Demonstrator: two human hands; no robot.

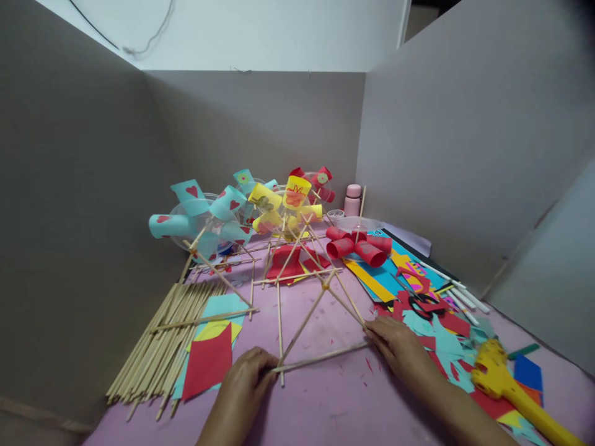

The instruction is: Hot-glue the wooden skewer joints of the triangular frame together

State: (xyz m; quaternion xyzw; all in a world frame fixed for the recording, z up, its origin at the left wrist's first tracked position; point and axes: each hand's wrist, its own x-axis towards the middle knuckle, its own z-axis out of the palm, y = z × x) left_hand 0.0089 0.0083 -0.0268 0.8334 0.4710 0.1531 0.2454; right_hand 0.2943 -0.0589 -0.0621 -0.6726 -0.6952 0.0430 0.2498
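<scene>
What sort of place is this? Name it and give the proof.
Probably a craft workstation walled by grey partition boards. Both hands, left hand and right hand, press a stick frame on a pink table, beside paper pinwheels, paper scraps and a yellow glue gun.

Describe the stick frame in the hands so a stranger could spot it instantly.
On the pink table, between the loose skewer pile at left and the paper scraps at right, stands the stick frame. The left hand and right hand pinch its base corners. It alone is bare, carrying no paper cups.
</scene>
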